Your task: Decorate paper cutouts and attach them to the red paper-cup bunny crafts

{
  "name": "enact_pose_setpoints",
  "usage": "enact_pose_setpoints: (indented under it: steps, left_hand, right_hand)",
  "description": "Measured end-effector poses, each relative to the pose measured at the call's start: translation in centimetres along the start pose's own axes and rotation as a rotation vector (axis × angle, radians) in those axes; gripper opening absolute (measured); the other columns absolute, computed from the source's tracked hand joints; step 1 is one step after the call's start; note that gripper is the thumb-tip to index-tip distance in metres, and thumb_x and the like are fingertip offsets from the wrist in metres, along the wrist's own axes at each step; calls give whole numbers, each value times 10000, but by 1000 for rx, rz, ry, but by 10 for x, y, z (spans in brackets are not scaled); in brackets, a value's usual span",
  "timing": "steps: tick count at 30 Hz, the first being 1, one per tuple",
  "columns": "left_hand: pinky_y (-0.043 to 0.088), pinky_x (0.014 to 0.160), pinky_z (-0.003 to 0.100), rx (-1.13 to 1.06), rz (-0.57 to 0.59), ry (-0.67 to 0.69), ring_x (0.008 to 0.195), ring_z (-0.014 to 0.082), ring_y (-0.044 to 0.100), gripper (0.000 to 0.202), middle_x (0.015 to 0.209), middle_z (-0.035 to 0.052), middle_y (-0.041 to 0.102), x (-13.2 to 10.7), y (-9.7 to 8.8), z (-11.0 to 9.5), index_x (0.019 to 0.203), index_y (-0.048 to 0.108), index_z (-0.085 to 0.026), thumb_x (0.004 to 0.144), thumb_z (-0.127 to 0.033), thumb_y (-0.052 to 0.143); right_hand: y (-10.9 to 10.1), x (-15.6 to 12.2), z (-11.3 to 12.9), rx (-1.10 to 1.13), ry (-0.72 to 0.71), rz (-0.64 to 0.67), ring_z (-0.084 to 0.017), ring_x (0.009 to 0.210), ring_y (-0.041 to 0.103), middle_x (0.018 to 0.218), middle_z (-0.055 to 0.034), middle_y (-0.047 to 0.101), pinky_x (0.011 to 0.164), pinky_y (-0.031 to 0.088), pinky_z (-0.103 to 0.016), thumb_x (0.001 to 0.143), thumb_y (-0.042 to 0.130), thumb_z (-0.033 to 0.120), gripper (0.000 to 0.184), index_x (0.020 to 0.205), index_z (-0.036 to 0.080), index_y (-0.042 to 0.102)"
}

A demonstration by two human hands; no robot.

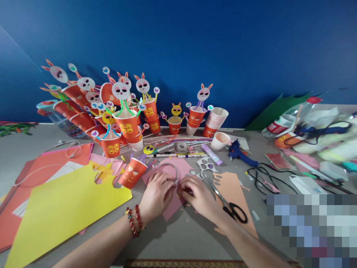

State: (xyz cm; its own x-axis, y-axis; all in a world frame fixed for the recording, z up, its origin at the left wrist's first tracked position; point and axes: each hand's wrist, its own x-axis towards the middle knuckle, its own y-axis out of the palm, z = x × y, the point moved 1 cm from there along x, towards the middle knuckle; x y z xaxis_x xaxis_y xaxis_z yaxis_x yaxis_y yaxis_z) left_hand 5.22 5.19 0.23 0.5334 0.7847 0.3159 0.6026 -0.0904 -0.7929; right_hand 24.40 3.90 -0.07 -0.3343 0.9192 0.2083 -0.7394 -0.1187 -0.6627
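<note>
My left hand [158,191], with red beads at the wrist, is closed, its fingertips pressed together over the pink paper [182,167]. My right hand [199,195] is closed in a pinch close beside it. Whatever the fingers hold is small and hidden by them. A grey ring, perhaps a tape roll [169,164], shows just behind my left hand. To the left, a red paper cup [133,174] leans over, with purple stems and a yellow face at its top. Black-handled scissors [230,206] lie right of my right hand on orange paper [237,186].
Several decorated red cups [125,124] with rabbit faces crowd the back left. A cup stack [216,121] and a white cup [220,140] stand at the back. A blue glue gun [241,154] with its cable lies right. Yellow paper [69,204] covers the left.
</note>
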Motion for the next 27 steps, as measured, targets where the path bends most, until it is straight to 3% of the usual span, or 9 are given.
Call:
enact_pose_setpoints:
  steps: [6,11,18,23,27]
  left_hand:
    - [405,957,472,39,33,79,938,244,549,240,937,50,624,-3,-6,-11,841,691,-231,729,-62,562]
    - [373,972,510,108,88,144,895,234,537,302,881,49,608,-4,-9,-17,918,728,-254,768,-75,536]
    - [374,982,502,94,121,118,896,230,554,257,841,45,632,-2,-8,-19,857,725,-228,787,-72,534]
    - [383,999,504,57,133,96,897,232,570,278,839,44,650,-2,-5,-17,900,732,-240,810,-80,524]
    - [399,996,494,36,110,107,882,230,578,295,827,48,650,-3,-5,-18,900,734,-240,797,-70,516]
  right_hand:
    - [-4,0,2,-35,-27,24,-235,926,597,903,-39,683,881,458,-389,777,584,-14,233,798,216,622]
    - [-7,1,3,-32,-15,72,-236,959,586,936,-48,683,882,455,-376,794,584,-8,220,815,206,635]
    - [-7,0,2,-64,-45,75,-221,929,582,920,-42,656,851,453,-347,841,590,19,191,822,203,640]
    - [-13,0,7,-67,-41,52,-218,938,598,963,-51,657,833,464,-327,879,538,27,233,937,217,660]
    - [-17,0,10,-41,-32,103,-184,856,614,933,-27,647,750,469,-273,822,506,-28,293,841,220,661]
